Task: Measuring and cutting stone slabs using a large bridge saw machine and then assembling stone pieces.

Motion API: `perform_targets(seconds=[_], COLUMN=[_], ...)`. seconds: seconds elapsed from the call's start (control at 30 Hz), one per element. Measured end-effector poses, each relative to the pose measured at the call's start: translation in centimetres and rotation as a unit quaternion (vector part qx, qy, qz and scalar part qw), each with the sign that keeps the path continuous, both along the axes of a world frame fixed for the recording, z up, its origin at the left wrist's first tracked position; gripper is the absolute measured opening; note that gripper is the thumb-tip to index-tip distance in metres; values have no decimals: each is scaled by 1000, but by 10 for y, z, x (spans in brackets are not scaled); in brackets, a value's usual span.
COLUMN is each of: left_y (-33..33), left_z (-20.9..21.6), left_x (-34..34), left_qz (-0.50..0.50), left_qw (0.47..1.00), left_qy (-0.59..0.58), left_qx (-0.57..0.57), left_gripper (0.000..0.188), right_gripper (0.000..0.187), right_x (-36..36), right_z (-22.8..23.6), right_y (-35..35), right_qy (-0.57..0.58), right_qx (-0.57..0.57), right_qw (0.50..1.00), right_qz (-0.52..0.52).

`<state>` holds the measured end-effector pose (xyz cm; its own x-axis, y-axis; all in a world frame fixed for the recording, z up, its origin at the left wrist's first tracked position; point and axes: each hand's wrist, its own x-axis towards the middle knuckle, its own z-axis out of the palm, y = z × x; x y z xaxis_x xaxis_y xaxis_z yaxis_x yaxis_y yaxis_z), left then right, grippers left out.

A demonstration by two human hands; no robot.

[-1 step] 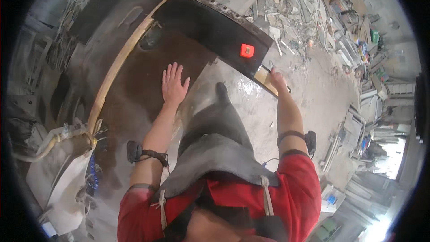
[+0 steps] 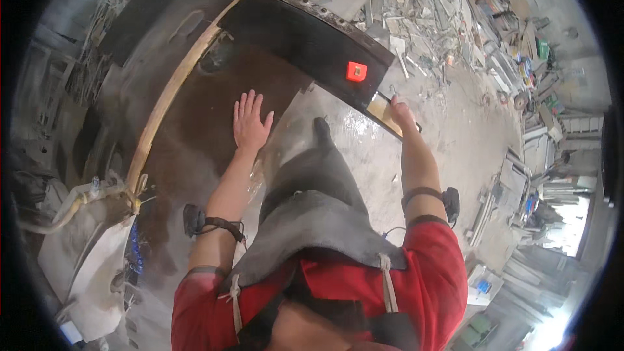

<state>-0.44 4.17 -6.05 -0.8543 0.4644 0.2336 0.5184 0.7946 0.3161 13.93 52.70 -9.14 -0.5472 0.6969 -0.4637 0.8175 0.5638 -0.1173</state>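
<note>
My left hand [image 2: 251,127] lies flat with its fingers stretched out on a wet, dark brown sheet-like surface [image 2: 260,68]. A long black slab [image 2: 292,36] runs from the upper middle toward the right. On its right part sits a red tape measure [image 2: 356,71]; my right hand [image 2: 402,114] is beyond it. My right fingers are wrapped round the dark edge of a flat, pale yellowish piece [image 2: 379,108] at the slab's near right corner. That piece's kind is not clear, and the hand covers part of it.
A curved wooden strip [image 2: 174,84] crosses the work surface at left, with a hose [image 2: 62,224] near its lower end. Broken stone offcuts [image 2: 419,10] are heaped at the far right. A grey apron [image 2: 312,221] hangs before me over the pale, wet floor [image 2: 370,162].
</note>
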Motion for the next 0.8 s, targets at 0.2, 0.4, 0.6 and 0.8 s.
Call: perform_targets(seconds=[0.2, 0.4, 0.6, 0.8], left_y=[-48, -75, -141, -140], left_z=[-7, -13, -23, -2], left_x=[28, 67, 87, 113], left_qz=[7, -16, 21, 81], left_qw=[1000, 1000, 1000, 988], left_qy=[1, -11, 0, -117], left_qx=[-12, 20, -10, -54], left_gripper=[61, 57, 68, 111], right_gripper=[80, 67, 60, 69], right_x=[26, 98, 92, 133], right_z=[18, -14, -13, 6], right_y=[-59, -69, -151, -224], right_qy=[-25, -15, 3, -31], right_qx=[-7, 51, 43, -66], right_qw=[1000, 997, 993, 997], right_qz=[-14, 50, 109, 21])
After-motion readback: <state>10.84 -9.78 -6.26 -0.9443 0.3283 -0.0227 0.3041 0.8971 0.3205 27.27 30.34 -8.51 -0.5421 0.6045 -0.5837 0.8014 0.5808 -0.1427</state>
